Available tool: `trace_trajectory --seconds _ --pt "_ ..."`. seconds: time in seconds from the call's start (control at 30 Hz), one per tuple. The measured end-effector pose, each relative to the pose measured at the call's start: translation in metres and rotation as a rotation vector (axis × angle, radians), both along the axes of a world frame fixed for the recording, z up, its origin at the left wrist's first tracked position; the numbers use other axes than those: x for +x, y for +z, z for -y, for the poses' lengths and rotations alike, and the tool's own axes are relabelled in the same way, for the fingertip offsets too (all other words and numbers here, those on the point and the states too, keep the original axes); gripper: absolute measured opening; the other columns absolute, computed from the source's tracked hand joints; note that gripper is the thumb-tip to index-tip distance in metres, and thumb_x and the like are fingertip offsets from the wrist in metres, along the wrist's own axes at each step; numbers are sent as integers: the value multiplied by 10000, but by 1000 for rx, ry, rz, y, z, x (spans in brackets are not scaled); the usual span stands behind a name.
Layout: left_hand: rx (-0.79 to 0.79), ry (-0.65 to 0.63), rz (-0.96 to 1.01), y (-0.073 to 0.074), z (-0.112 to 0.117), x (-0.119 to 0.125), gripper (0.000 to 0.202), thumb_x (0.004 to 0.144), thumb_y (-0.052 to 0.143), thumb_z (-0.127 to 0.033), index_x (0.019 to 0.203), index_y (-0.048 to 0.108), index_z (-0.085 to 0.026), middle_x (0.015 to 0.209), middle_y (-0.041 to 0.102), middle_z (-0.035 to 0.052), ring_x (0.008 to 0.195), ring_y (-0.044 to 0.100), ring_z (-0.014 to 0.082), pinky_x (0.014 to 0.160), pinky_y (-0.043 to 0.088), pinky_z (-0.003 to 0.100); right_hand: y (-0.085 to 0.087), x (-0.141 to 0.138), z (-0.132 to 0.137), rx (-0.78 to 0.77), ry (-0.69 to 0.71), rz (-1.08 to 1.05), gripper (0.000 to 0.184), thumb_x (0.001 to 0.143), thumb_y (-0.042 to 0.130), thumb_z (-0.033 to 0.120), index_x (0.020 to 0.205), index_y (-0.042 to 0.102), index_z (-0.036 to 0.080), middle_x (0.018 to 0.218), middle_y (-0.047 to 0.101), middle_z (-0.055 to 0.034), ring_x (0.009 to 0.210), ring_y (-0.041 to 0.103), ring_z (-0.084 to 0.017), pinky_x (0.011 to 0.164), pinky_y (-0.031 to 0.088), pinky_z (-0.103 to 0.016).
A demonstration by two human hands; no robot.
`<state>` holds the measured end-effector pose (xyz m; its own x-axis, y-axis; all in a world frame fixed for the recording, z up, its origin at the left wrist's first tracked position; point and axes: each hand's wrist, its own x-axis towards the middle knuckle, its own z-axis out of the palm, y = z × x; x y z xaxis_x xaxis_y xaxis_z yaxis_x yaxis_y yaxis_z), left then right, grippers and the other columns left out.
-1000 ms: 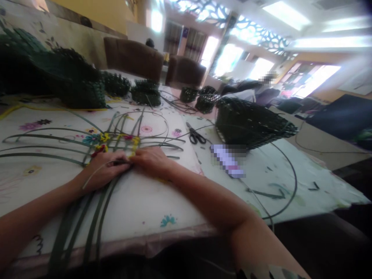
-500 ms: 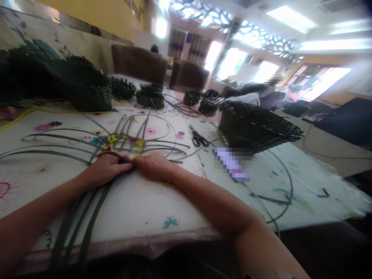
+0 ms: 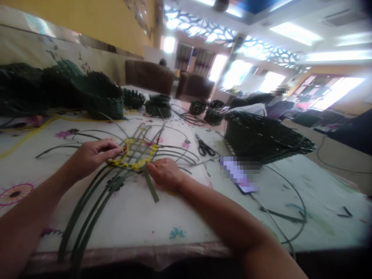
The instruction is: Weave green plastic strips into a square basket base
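Observation:
A small woven basket base of dark green strips, edged with a yellow strip, lies on the flowered tablecloth before me. Long loose green strips fan out from its sides, some hanging towards the front edge. My left hand is closed in a pinch at the base's left edge. At the near right corner my right hand is closed, its fingertips on the base's edge. A short green strip end sticks out beside them, pointing towards me. What lies inside the fingers is partly hidden.
Black-handled scissors lie right of the base. A large dark green basket and a blurred pale purple item are farther right. More woven baskets stand at the back left. A curled strip rests at right.
My hands, close together before, have moved apart: left hand to the base's left edge, right hand to its near right corner. The yellow-edged base now shows between them. The view has shifted slightly.

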<state>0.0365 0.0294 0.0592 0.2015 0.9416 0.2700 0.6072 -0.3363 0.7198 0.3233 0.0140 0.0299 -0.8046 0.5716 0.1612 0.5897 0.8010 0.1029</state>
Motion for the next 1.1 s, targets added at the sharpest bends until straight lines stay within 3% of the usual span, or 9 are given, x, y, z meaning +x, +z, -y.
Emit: trace_trajectory --seconds 0.2,0.3,0.37,0.53,0.6,0.7,0.8,0.93,1.1 --pt "146 182 19 -7 4 -29 502 797 654 -712 895 771 -234 950 803 53 931 721 263 935 584 358 -8 3 -1 227 17 -149 194 1048 489 132 924 621 203 711 662 -8 637 549 -157 585 252 -323" --pt "287 369 1 -7 9 -38 439 881 614 -646 957 765 -242 1057 801 40 1073 722 269 1052 561 370 -8 1 1 207 -52 -148 205 1035 485 111 933 643 194 737 685 -27 658 567 -158 597 275 -317" --pt "217 457 -22 -9 9 -43 429 899 602 -621 997 774 -241 1067 821 27 1105 730 286 1052 559 379 -5 -1 3 131 -127 -91 187 1035 501 119 962 658 190 783 724 -47 696 614 -167 609 299 -316" --pt "-233 292 16 -29 -5 -44 564 795 659 -679 1085 789 -213 1047 874 59 928 795 306 898 601 371 5 -6 5 -67 -178 93 164 1077 508 160 1103 669 182 972 822 -86 875 753 -210 625 341 -332" --pt "-192 301 -40 -34 -8 -41 563 820 628 -679 1108 782 -221 1075 873 66 934 798 304 901 601 371 7 -8 5 -117 -150 129 164 1084 515 175 1151 664 178 1049 837 -97 947 781 -224 639 369 -331" --pt "67 346 -242 -33 -10 -31 507 893 539 -626 1071 796 -227 1179 857 93 1099 773 334 984 584 403 8 -10 5 -176 -121 168 170 1079 531 191 1189 661 179 1088 845 -100 978 798 -230 641 388 -325" --pt "198 241 -427 -29 -21 -15 513 939 482 -548 1090 825 -198 1293 821 145 1222 739 364 1069 562 440 7 -10 4 -198 -125 173 194 1083 520 190 1217 660 186 1088 849 -99 966 804 -220 639 397 -307" --pt "123 193 -678 -34 -47 8 516 928 511 -517 1129 858 -191 1221 818 181 1155 752 379 975 590 429 1 -10 2 -184 -138 149 195 1099 498 209 1216 654 193 1066 850 -110 958 813 -239 653 437 -309" --pt "30 192 -684 -49 -63 16 475 913 544 -481 1117 886 -221 1188 835 151 1115 760 353 891 576 382 -3 -10 1 -183 -136 107 192 1087 506 202 1202 660 192 1025 849 -123 922 814 -246 664 474 -302"
